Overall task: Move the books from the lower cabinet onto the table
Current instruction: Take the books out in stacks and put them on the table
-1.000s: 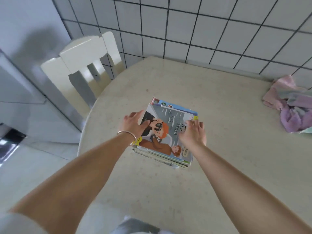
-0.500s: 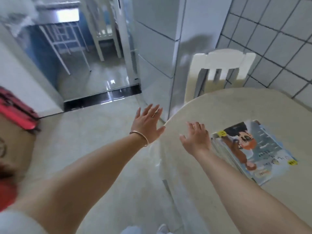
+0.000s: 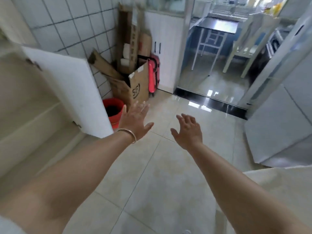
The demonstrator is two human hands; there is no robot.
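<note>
Since the books went down on the table, both hands, left hand (image 3: 135,119) and right hand (image 3: 189,130), are spread, holding nothing, turned toward the cabinet (image 3: 70,85) for more.

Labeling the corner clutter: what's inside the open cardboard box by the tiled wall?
Tall flattened cardboard pieces stand up out of the cardboard box, with another piece leaning over its left side. Whatever lies lower inside is hidden by the box walls.

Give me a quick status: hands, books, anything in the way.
Both hands empty, left hand and right hand open over the floor. No books in view. White cabinet door stands open at left; red bucket beside it.
</note>
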